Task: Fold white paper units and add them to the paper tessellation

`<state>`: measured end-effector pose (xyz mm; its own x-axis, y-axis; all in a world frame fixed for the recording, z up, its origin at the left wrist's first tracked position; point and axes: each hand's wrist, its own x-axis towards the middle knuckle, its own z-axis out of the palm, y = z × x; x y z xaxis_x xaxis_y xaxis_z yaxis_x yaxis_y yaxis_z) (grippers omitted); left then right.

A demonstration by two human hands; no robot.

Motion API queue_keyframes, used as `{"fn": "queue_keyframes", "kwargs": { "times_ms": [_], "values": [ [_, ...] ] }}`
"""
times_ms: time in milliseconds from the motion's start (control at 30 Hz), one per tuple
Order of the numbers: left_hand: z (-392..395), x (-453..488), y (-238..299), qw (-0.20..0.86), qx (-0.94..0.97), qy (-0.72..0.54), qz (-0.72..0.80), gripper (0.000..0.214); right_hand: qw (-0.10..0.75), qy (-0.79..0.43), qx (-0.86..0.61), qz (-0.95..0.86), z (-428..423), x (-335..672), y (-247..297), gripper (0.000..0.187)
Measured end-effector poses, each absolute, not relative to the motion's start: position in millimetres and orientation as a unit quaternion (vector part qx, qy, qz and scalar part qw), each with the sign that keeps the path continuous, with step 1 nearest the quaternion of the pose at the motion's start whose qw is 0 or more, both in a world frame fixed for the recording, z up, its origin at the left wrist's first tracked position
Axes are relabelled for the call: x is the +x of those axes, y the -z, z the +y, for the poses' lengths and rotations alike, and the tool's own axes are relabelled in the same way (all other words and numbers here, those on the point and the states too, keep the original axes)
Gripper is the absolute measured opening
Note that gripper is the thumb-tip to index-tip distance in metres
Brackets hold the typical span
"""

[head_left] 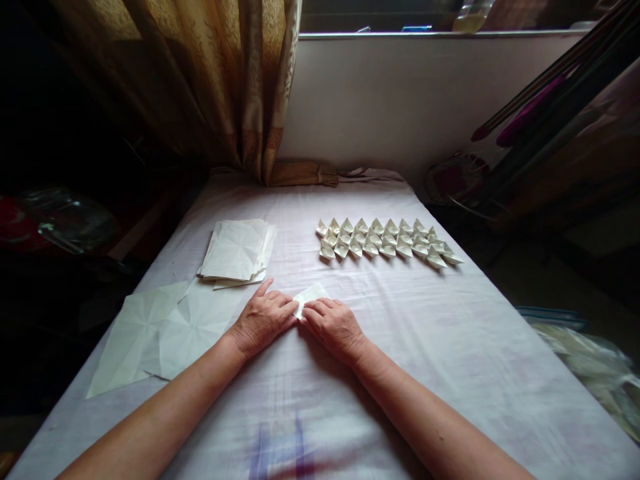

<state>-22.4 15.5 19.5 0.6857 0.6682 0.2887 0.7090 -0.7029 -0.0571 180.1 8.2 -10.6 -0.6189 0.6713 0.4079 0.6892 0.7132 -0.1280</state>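
Observation:
A small folded piece of white paper [311,295] lies on the cloth-covered table between my hands. My left hand [265,313] grips its left edge with the fingertips, thumb side toward the paper. On the paper's near right part, the bent fingers of my right hand [335,325] press down. Both hands' fingertips meet close together, and the lower part of the paper is hidden beneath them. Beyond my right hand stand several folded paper boats [387,240] in close rows. Past my left hand sits a stack of creased paper sheets [237,250].
Loose creased sheets [195,327] lie left of my left forearm. The pale tablecloth [400,400] is slightly wrinkled. A gold curtain [220,73] hangs at the far left edge, beside a white wall [390,100]. A plastic bag [595,367] is off the table's right side.

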Motion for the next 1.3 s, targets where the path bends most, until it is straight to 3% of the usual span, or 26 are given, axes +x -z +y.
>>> {"fn": "queue_keyframes", "kwargs": {
  "times_ms": [233,400,700,1167,1300],
  "values": [
    [16,-14,-14,0.13,-0.906,0.166,-0.368,0.015,0.249,0.017,-0.385,-0.889,6,183,11,0.007],
    [3,-10,-14,0.142,-0.903,0.233,-0.333,0.019,0.284,0.001,-0.37,-0.885,4,196,11,0.015],
    [2,-14,3,0.04,-0.905,0.261,-0.333,0.017,0.327,-0.077,-0.332,-0.881,-6,220,10,0.022],
    [-11,-1,-7,-0.118,-0.857,0.27,-0.423,0.015,0.289,-0.133,-0.417,-0.852,-5,230,9,0.018],
    [-5,6,-4,-0.109,-0.821,0.275,-0.488,0.01,0.277,-0.111,-0.483,-0.823,4,224,11,0.016]
  ]
}}
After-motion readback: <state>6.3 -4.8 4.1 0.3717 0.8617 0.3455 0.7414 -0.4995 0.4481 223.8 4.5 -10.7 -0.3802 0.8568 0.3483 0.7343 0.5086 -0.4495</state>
